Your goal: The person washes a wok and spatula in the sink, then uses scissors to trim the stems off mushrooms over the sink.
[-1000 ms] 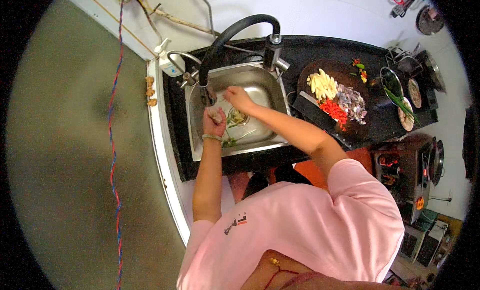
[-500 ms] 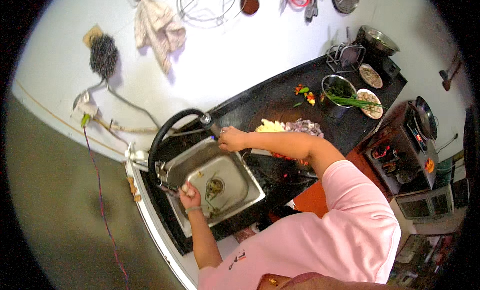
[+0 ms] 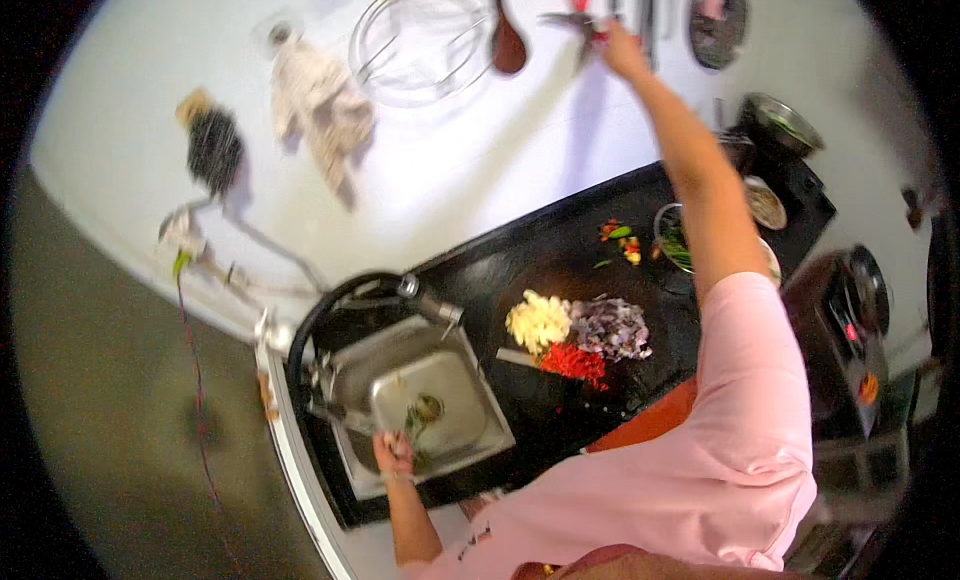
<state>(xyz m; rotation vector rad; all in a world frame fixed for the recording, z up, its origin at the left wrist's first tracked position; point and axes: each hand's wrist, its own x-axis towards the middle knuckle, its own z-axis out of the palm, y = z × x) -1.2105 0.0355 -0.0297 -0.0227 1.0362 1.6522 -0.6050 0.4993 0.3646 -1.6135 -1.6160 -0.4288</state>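
While the left hand [image 3: 393,455] stayed low at the sink [image 3: 470,420], fingers curled round a small pale lump [image 3: 397,441], the right hand [image 3: 624,52] had left the tap [image 3: 433,302], where it was half a second earlier, and gone high up the wall. There its fingers met the red grip of a dark-bladed tool [image 3: 568,22]; blur kept me from telling whether they had closed on it. The piles on the table [image 3: 480,270], pale pieces [image 3: 538,321], red bits [image 3: 573,362] and purplish pieces [image 3: 612,327], had come out from behind the right forearm and lay well below that hand. That forearm now partly hid the metal bowl of greens [image 3: 676,248]. A wooden spoon [image 3: 509,50] hung to the right hand's left, and a wire ring rack [image 3: 420,45] beyond it. Above the left hand arched a black hose [image 3: 330,290].
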